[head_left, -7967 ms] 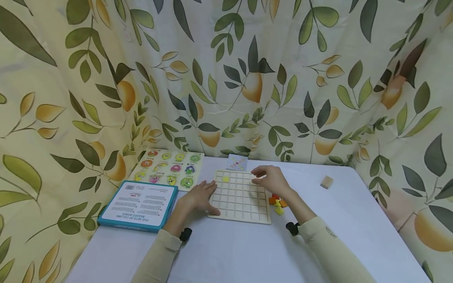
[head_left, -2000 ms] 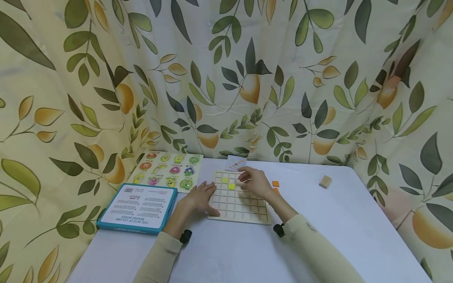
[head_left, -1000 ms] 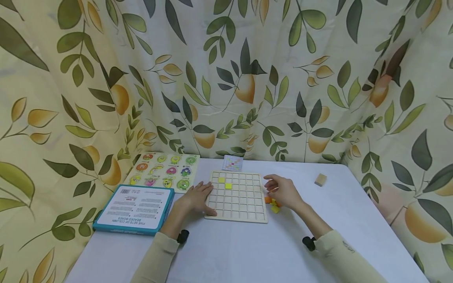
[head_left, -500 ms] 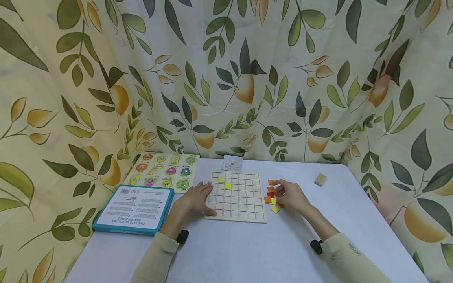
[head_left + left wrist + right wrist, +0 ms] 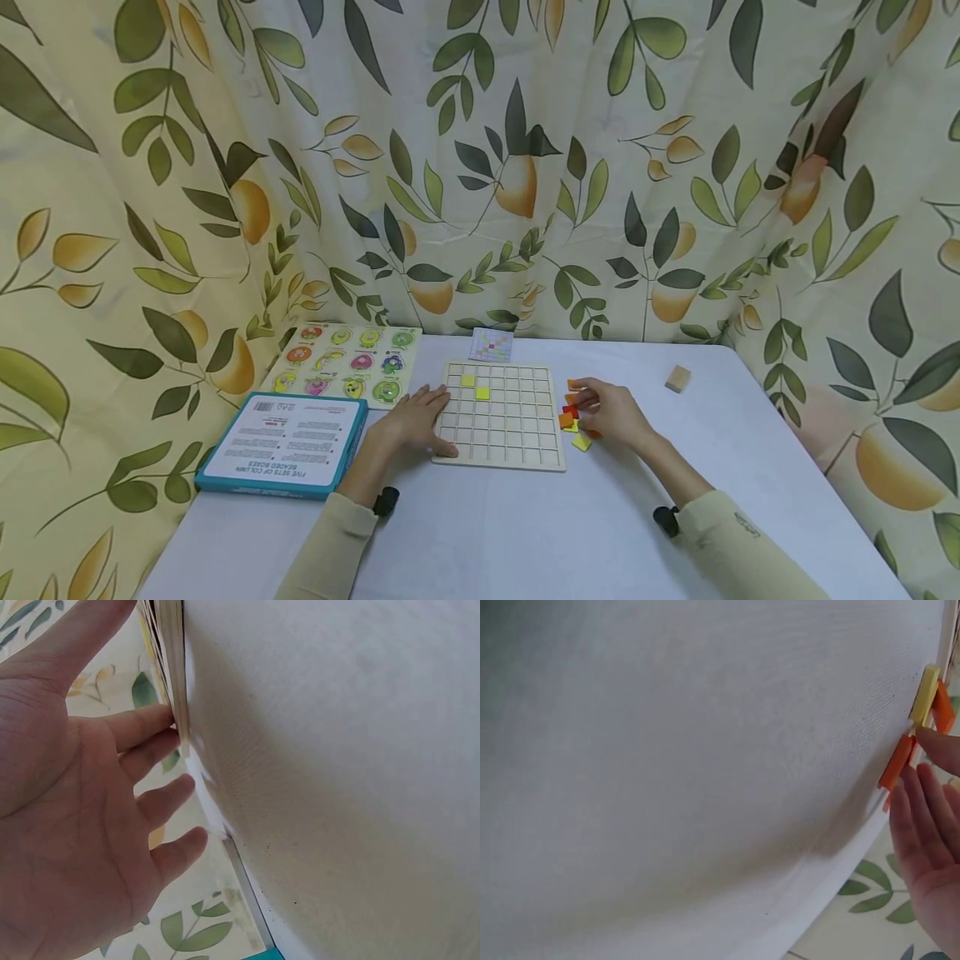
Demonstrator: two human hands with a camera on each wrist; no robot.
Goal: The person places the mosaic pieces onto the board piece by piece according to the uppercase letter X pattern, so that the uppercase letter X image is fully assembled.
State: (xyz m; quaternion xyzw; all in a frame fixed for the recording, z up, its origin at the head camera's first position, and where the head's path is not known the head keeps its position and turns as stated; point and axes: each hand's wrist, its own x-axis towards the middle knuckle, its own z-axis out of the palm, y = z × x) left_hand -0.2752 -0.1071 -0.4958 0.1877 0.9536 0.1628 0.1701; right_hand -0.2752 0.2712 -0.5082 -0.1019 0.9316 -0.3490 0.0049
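Note:
In the head view my left hand [image 5: 411,421] rests at the left edge of a wooden grid board [image 5: 517,425], its fingers spread. The left wrist view shows fingertips of this hand [image 5: 90,802] against the board's side [image 5: 174,660]. Two yellow tiles [image 5: 483,393] sit diagonally in the board's upper left cells. Right of the board, my right hand [image 5: 611,412] has its bent fingertips among small orange [image 5: 566,421], red and yellow tiles. In the right wrist view, its thumb and fingers are beside an orange tile [image 5: 895,763] and a yellow tile [image 5: 925,694]. Whether they pinch one is hidden.
A small patterned card [image 5: 491,344] lies behind the board. To the left are a blue-edged box [image 5: 285,442] and a sheet of fruit pictures [image 5: 348,360]. A wooden block [image 5: 678,378] stands at the far right on the white table [image 5: 480,533]. Patterned curtains surround it.
A second yellow tile has come onto the board since the earliest frame. My right hand has moved from above the board to the tiles at its right. My left hand stays put.

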